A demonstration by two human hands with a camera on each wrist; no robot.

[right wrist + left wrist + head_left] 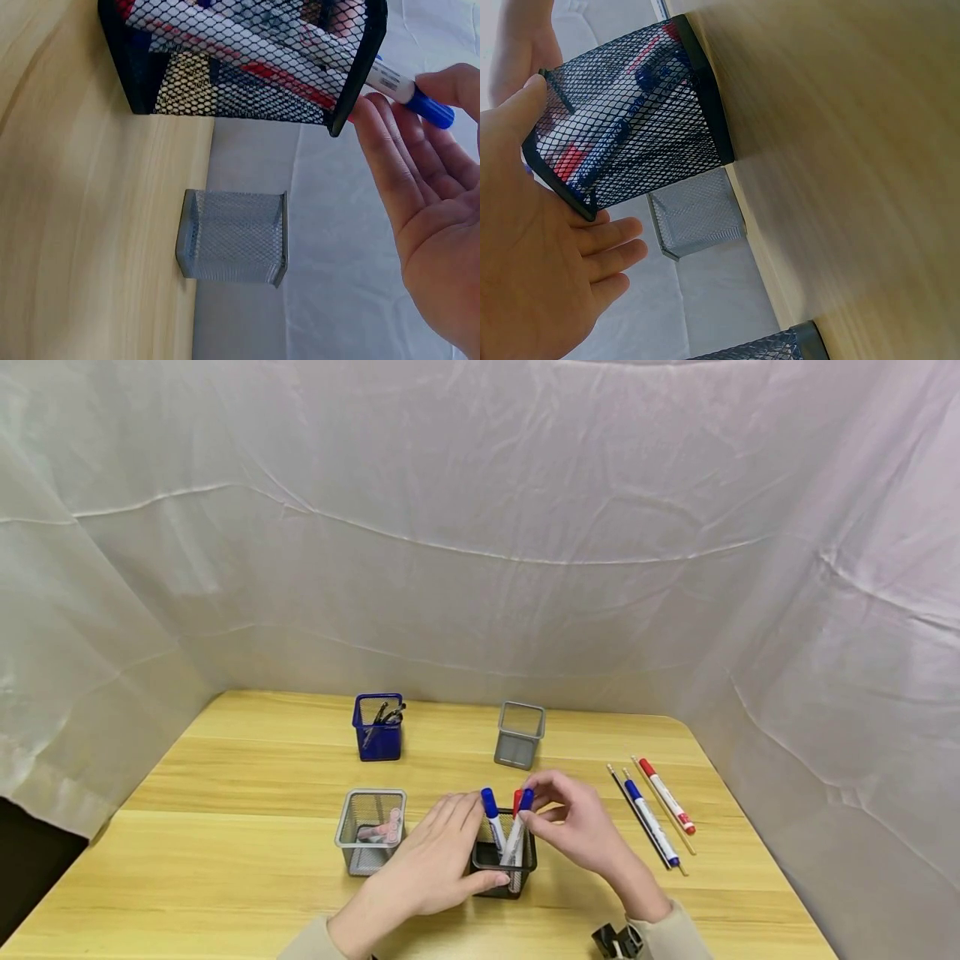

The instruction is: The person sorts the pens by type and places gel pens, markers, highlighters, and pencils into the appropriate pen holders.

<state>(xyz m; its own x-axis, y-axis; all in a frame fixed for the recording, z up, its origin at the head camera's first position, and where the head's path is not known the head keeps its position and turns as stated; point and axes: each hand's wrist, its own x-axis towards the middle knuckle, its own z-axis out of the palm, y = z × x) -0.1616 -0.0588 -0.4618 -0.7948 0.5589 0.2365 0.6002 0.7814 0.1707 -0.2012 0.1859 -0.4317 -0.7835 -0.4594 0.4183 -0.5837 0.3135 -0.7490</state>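
Note:
A black mesh pen holder [504, 881] stands upright near the front of the table with blue- and red-capped markers in it. My left hand [435, 868] holds it at the left, thumb across the near rim and fingers along the side; in the left wrist view three fingers extend past the rim. My right hand [573, 822] pinches the blue cap of a white marker [397, 82] between thumb and fingers. That marker leans inside the holder, its lower part behind the mesh. Another blue-capped marker [491, 814] leans to its left, and a red cap [517, 799] shows just behind.
Left of the holder stands a silver mesh holder [347, 845] with pink items inside. At the back are a blue mesh holder [380, 745] with dark pens and a grey mesh holder [516, 749]. A blue marker [651, 822], a red marker [667, 796] and several pencils lie at right.

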